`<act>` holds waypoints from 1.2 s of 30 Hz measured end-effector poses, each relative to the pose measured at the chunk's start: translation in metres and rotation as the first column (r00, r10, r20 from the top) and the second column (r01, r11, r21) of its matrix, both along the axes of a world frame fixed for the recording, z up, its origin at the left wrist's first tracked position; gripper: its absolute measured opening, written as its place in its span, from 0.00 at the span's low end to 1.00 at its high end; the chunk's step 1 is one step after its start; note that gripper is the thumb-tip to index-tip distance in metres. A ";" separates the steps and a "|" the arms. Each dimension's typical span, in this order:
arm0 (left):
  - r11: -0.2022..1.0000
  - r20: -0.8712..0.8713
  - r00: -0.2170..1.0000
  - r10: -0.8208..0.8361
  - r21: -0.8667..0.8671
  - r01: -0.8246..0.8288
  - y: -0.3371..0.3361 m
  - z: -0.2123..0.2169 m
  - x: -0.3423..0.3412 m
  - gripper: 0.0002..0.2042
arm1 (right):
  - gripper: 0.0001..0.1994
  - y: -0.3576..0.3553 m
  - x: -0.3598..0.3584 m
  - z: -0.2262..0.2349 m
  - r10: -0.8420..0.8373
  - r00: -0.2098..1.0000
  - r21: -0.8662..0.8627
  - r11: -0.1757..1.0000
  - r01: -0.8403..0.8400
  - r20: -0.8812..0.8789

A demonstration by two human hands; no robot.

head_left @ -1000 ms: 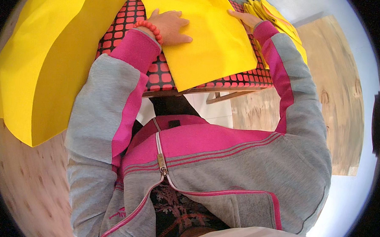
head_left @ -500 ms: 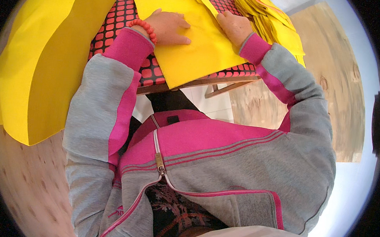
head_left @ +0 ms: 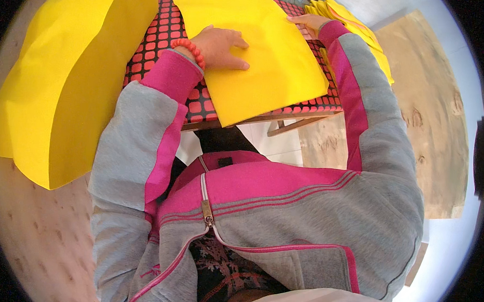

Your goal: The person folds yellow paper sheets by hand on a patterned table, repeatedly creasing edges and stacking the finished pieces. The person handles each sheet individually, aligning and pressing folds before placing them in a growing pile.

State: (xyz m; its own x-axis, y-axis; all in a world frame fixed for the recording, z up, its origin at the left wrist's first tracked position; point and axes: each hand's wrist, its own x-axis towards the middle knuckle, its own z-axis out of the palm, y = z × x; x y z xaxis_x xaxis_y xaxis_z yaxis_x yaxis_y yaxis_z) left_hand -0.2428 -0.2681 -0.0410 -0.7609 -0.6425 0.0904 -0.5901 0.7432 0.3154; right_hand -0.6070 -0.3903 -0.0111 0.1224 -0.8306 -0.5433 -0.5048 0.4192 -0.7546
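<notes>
A flat yellow sheet (head_left: 264, 79), felt-like in look, lies on a table covered with a red-and-black checked cloth (head_left: 169, 18). My left hand (head_left: 217, 48), with a red bead bracelet at its wrist, rests on the sheet's left part, its fingers spread. At the sheet's far right edge is my right hand (head_left: 311, 23), its fingers stretched toward the left. They seem to touch that edge, and the hand is partly hidden by the cuff. A stack of yellow pieces (head_left: 360, 40) lies just right of my right hand.
On the left, a large yellow sheet (head_left: 75, 84) hangs in a bend beside the table. The table's wooden front edge (head_left: 265, 117) runs close to my body. A wooden board (head_left: 417, 104) with visible grain is at the right, below the stack.
My right hand has moved farther off and to the right, letting go of the narrow folded strip. That strip no longer shows, and the sheet lies flat. My left hand stays on it.
</notes>
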 end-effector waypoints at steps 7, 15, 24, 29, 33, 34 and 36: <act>0.998 -0.041 0.999 0.036 -0.048 -0.038 0.002 -0.004 0.001 0.33 | 0.23 -0.022 0.015 -0.017 0.004 0.990 -0.040 0.999 0.001 0.139; 0.998 -0.052 0.998 0.031 -0.050 -0.033 0.003 0.000 0.002 0.33 | 0.22 -0.006 0.044 -0.033 -0.211 0.366 -0.416 0.298 -0.859 -0.906; 0.996 -0.042 0.995 0.094 0.007 -0.094 0.002 0.004 0.003 0.32 | 0.26 -0.040 0.016 -0.013 0.083 0.984 -0.127 0.987 -0.104 -0.160; 0.995 -0.045 0.994 0.104 0.017 -0.103 0.004 0.009 0.006 0.32 | 0.28 -0.041 0.020 -0.014 0.106 0.994 -0.085 0.991 -0.103 0.031; 0.995 -0.015 0.996 0.092 -0.026 -0.093 0.006 0.009 0.007 0.31 | 0.28 -0.061 0.006 -0.027 0.147 0.950 -0.219 0.953 -0.211 -0.276; 0.994 -0.008 0.996 0.094 -0.059 -0.095 0.006 0.008 0.006 0.30 | 0.28 -0.068 -0.002 -0.033 0.134 0.952 -0.218 0.956 -0.198 -0.274; 0.981 -0.005 0.989 0.151 -0.127 -0.150 0.006 0.005 0.005 0.29 | 0.28 -0.082 -0.014 -0.046 0.111 0.963 -0.261 0.949 -0.175 -0.245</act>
